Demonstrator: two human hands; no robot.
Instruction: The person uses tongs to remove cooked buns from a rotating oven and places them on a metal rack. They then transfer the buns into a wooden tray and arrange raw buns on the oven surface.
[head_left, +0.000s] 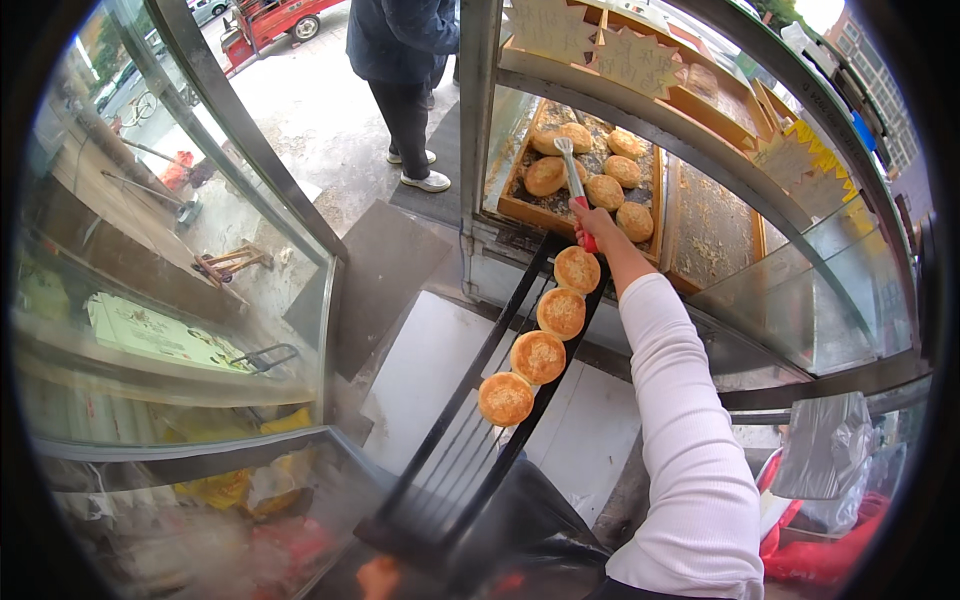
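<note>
My right hand (592, 225) grips metal tongs with red handles (571, 169). Their tip reaches over several round baked breads (604, 193) in a wooden-rimmed tray (536, 212) inside the display case; whether it touches one, I cannot tell. Below that hand, a long black metal rack (457, 405) slopes from the case edge towards me. A row of round golden breads with pale crumbs or seeds on top (538, 358) lies along its upper part. At the rack's near end my left hand (379, 576), blurred and partly cut off, appears closed around it.
A glass door or panel (330, 337) stands at left. To the right are a crumb-covered tray (709, 217), the case's curved glass (832, 292) and hanging plastic bags (821, 442). A person (405, 82) stands outside near a red cargo tricycle (274, 26). White boards (427, 360) cover some floor.
</note>
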